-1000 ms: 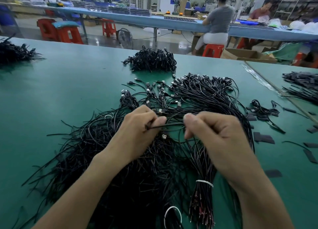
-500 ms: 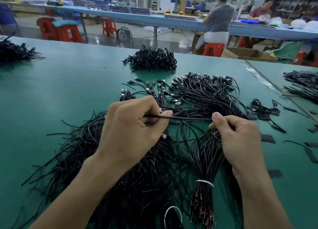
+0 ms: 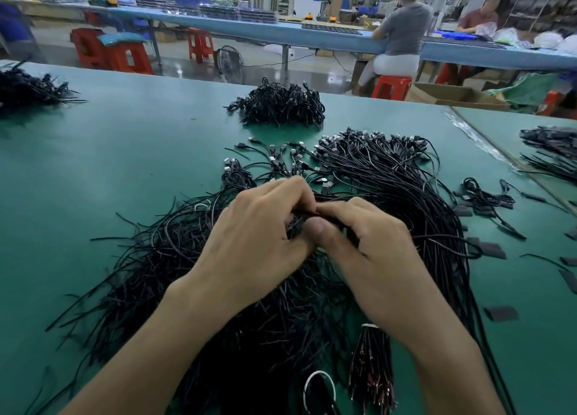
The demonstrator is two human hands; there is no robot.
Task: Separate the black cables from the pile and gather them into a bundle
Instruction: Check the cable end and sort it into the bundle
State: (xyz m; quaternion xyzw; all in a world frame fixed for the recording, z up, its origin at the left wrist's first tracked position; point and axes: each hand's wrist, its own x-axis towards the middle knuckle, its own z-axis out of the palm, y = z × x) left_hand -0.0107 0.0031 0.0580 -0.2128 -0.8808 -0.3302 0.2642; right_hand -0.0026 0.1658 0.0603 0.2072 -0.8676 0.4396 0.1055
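- Pinching one black cable (image 3: 296,227), left hand (image 3: 259,239) and right hand (image 3: 377,252) meet above the pile (image 3: 175,258).
- One banded bundle (image 3: 371,361) lies on the counter (image 3: 125,152); most cables look unsorted.

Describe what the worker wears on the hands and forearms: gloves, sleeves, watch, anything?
Nothing is worn. The left hand and right hand are bare, without gloves. The left forearm and right forearm are uncovered to the picture's edge: no sleeve, watch or wristband shows.
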